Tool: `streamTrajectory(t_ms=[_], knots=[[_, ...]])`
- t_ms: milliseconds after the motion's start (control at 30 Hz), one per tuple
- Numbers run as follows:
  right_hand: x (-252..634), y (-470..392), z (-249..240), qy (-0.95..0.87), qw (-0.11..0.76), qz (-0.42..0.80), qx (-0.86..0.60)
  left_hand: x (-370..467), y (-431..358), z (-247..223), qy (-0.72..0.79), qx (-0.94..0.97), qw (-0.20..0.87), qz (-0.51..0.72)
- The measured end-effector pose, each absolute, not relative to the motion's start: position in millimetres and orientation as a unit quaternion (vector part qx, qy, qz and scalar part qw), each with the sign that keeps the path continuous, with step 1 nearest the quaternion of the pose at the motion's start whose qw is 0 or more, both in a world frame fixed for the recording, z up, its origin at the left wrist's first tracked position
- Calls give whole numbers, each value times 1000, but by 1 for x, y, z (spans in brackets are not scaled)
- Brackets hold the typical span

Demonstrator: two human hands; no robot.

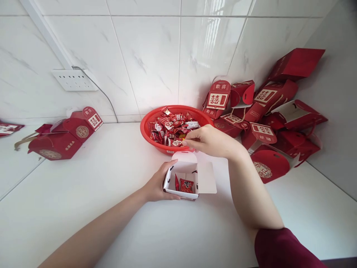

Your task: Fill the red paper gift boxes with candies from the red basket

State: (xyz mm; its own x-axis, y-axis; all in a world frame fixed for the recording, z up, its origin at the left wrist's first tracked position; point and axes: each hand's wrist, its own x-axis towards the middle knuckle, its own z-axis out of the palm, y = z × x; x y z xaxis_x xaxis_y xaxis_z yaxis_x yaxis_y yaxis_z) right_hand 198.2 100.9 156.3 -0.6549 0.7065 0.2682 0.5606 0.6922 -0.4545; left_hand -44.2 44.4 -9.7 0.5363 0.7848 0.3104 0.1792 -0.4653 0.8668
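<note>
My left hand (161, 183) is wrapped round the left side of a small gift box (166, 186), its flaps folded out and its white inside facing up. Inside lie a red square candy packet (186, 185) and a narrower red wrapped piece (177, 182) beside it. Just behind the box stands a red plastic basket (145, 130) heaped with candies in mostly red wrappers. My right hand (208, 141) reaches over the basket's front right rim, fingers bent and tips closed at a wrapped candy (176, 143). The curled fingers partly hide the grip.
Several red gift boxes (270, 163) with rope handles are piled at the right against the wall. More red boxes (67, 137) stand at the left, and a red packet (9, 128) lies at the far left. A grey cable (107, 96) hangs from the wall socket (74, 80).
</note>
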Motion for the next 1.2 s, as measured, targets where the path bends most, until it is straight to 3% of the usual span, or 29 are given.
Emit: streamTrajectory(t_ms=[167, 267, 333, 400, 500, 633, 733, 967, 1200], knots=[[216, 122, 147, -844, 223, 179, -454, -47, 43, -9, 310, 835, 252, 378], [220, 137, 134, -817, 167, 210, -511, -48, 40, -11, 293, 865, 102, 395], [219, 144, 127, -812, 122, 221, -527, -48, 38, -12, 275, 874, 58, 397], [214, 149, 122, -825, 99, 207, -517, -47, 37, -11, 262, 878, 75, 394], [204, 160, 117, -858, 75, 199, -467, -44, 38, -9, 297, 852, 198, 382], [184, 187, 112, -872, -20, 344, -348, -42, 42, -8, 366, 776, 362, 365], [165, 211, 109, -850, -77, 418, -311, -42, 43, -7, 376, 769, 378, 353], [131, 254, 100, -833, -41, 373, -407, -44, 41, -6, 388, 775, 372, 333], [111, 261, 80, -812, -127, 369, -434, -42, 39, -4, 398, 762, 386, 334]])
